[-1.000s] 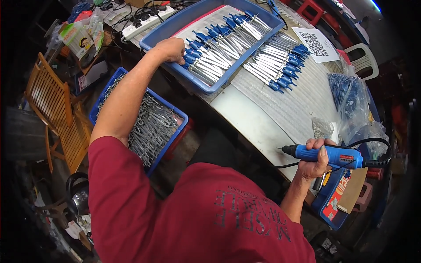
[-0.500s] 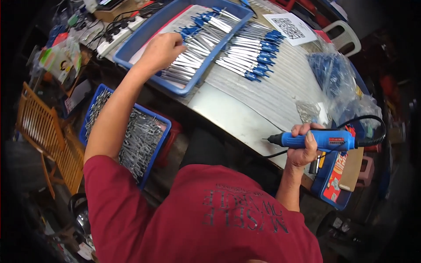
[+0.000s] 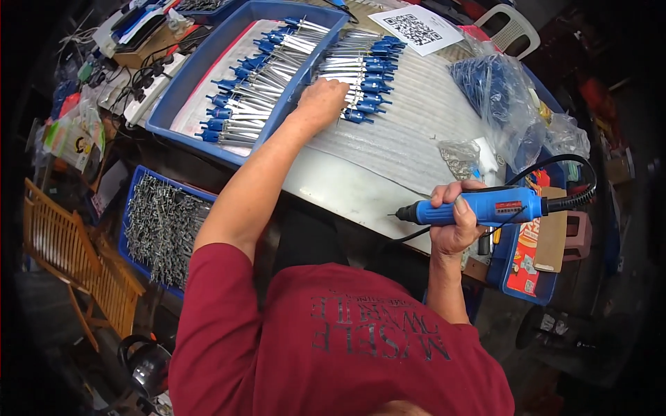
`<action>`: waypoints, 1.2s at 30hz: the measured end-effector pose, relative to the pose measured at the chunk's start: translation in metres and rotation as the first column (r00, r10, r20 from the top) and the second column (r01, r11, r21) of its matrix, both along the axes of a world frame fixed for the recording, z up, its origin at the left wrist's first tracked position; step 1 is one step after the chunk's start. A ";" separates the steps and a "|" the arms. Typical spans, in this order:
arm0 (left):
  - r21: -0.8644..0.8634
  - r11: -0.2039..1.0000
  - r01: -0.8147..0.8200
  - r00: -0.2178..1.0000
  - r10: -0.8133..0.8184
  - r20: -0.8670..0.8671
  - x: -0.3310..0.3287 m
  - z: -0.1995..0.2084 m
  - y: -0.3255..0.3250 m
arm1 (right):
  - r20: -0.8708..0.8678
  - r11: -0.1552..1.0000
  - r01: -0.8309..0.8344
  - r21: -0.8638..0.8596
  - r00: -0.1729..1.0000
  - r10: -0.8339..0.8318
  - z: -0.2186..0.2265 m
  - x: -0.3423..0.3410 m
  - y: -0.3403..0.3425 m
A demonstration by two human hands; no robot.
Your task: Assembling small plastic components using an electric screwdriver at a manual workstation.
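Observation:
My left hand (image 3: pixel 322 104) reaches across the table with its fingers curled closed, at the near silver ends of a row of metal rods with blue ends (image 3: pixel 374 89). What lies between its fingertips is hidden. To its left stands a blue tray (image 3: pixel 193 143) with more such rods side by side on a pale lining. In my right hand (image 3: pixel 454 225), wrapped round the body, is a blue electric screwdriver (image 3: pixel 479 208). Its black nose and thin bit point left above the table's front edge, and its cable loops off to the right.
Striped foam sheet (image 3: pixel 416 139) covers much of the white table (image 3: pixel 333 182). At right lie a plastic bag of blue parts (image 3: pixel 499 104), a small bag of metal bits (image 3: pixel 458 158) and a blue box (image 3: pixel 496 267). Below left is a blue bin (image 3: pixel 149 276) of small metal parts, beside a wooden chair (image 3: pixel 76 249).
My left hand has gone from above the tray to the row of rods on the foam sheet at its right. My right hand keeps hold of the electric screwdriver. The whole view has shifted somewhat.

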State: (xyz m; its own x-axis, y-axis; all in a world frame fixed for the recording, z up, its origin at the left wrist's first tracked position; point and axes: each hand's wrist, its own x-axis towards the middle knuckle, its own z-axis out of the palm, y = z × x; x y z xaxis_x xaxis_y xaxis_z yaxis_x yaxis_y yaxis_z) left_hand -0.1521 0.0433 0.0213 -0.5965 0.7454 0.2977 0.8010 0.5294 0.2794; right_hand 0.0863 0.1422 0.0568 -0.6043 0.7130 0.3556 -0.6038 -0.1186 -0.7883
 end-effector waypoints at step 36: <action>0.524 0.832 -0.182 0.557 -0.352 0.753 0.079 0.029 -0.021 | -0.029 0.998 0.058 0.014 0.998 -0.057 0.001 0.005 0.007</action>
State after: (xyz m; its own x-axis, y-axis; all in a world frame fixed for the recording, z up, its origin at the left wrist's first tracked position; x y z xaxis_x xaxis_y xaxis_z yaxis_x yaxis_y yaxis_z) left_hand -0.0732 0.0218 0.0504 -0.7090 0.7026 0.0603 0.1234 0.0394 0.9916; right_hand 0.0913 0.1494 0.0575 -0.5518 0.7409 0.3829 -0.6317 -0.0716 -0.7719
